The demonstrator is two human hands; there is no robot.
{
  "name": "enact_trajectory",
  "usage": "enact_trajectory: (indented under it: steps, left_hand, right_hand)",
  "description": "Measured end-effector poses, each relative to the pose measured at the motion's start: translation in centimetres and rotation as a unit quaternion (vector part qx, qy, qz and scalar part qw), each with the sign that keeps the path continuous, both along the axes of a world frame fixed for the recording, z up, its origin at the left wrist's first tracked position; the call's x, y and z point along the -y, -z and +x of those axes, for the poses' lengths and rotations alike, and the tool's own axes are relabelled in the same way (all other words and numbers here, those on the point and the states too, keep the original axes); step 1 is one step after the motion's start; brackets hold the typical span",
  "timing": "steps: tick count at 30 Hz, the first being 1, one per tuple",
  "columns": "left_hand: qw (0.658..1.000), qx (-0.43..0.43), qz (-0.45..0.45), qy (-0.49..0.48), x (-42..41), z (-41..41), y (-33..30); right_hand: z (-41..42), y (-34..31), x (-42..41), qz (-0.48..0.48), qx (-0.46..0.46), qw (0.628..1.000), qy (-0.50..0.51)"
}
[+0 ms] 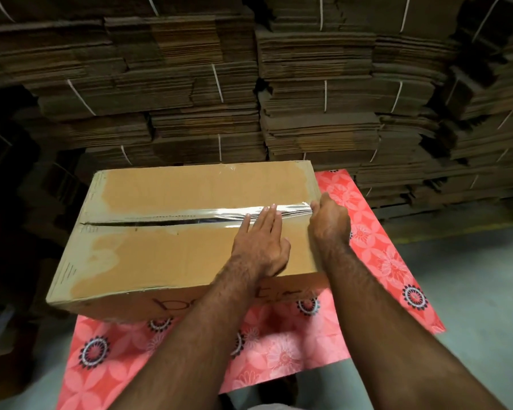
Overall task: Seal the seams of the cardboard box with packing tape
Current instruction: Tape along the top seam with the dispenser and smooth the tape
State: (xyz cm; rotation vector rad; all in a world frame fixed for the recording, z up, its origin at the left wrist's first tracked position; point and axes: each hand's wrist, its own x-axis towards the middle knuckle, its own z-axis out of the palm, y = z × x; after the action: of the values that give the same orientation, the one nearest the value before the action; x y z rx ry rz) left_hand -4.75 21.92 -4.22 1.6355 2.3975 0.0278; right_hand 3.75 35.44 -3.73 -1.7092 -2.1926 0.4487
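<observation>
Cardboard box point(172, 232) sits on a pink floral table point(365, 232). Left hand point(261, 244) lies flat, fingers straight, pressing shiny tape point(234, 212) onto the centre seam. Right hand point(328, 220) curls over the box's right edge, gripping the tape end.

Cardboard box point(172, 232): closed, flaps meeting at a centre seam, standing on the pink flowered cloth point(279, 356).
Clear tape point(279, 211): glossy strip over the right part of the box seam; left part gapes untaped.
Left hand point(261, 247): flat on the box top, fingertips on the tape.
Right hand point(329, 223): at the box's right edge, fingers curled over the tape end.
Flattened carton stacks point(317, 93): behind the box, bundled with white straps.
</observation>
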Motion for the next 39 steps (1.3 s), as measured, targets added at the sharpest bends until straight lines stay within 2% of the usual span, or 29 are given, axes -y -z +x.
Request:
enact_trajectory:
  steps: [4,8,13,23,26,29,32,36,39]
  left_hand:
    - [1.0,-0.008,0.008,-0.027,0.7,-0.1,-0.3]
    - [0.999,-0.002,0.041,0.013,0.0,-0.1,-0.5]
    - [1.0,-0.001,0.016,-0.007,0.0,-0.9,-0.4]
    - [0.998,-0.007,-0.016,-0.056,4.1,-4.1,0.1]
    - [0.996,-0.012,-0.011,-0.09,4.9,-4.3,0.0]
    - [0.998,-0.012,0.012,-0.063,4.7,-3.8,-0.4]
    - [0.999,0.0,0.024,-0.037,4.3,-3.4,-0.7]
    - [0.998,-0.001,0.006,-0.059,5.5,-4.6,-0.3]
    - [0.996,-0.008,-0.011,-0.09,7.4,-6.3,-0.1]
  right_hand:
    - [0.0,-0.2,0.1,0.002,-0.009,1.0,-0.003]
    - [-0.3,-0.3,1.3,0.057,0.013,0.998,-0.039]
    - [-1.2,0.6,1.8,0.11,0.124,0.98,-0.11]
    - [-0.1,0.2,1.5,0.059,0.206,0.955,-0.204]
    - [-0.3,0.0,1.8,0.061,0.21,0.956,-0.194]
    - [-1.4,-0.3,2.9,0.07,0.215,0.955,-0.191]
    - [-3.4,-0.3,4.6,0.052,0.179,0.953,-0.238]
    - [-4.5,0.7,6.4,0.029,0.173,0.935,-0.309]
    - [-4.1,1.2,6.4,0.023,0.172,0.933,-0.315]
